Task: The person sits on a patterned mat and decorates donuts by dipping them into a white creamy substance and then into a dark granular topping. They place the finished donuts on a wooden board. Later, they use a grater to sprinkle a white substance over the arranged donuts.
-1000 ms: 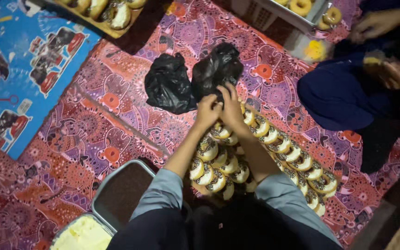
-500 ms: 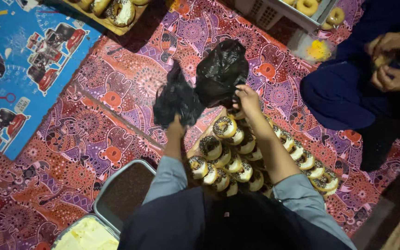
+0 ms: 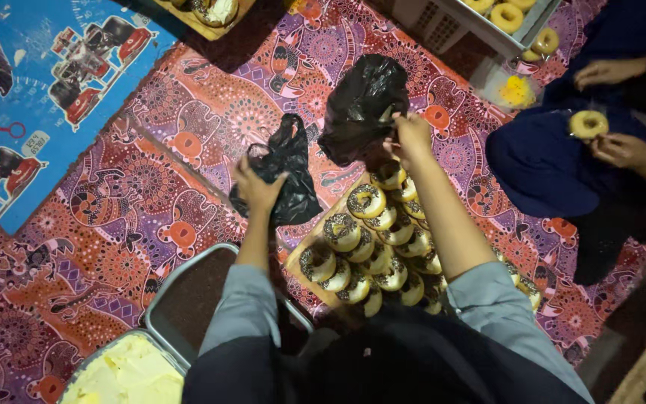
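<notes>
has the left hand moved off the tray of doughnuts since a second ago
Yes. The left hand, gripping a crumpled black plastic bag, has swung left off the tray of sprinkled doughnuts and now sits over the patterned red mat.

Black bags (image 3: 282,176) in hands, doughnuts (image 3: 371,239) below

Both arms outstretched, left hand (image 3: 257,185) and right hand (image 3: 411,135) in closed grip.
</notes>
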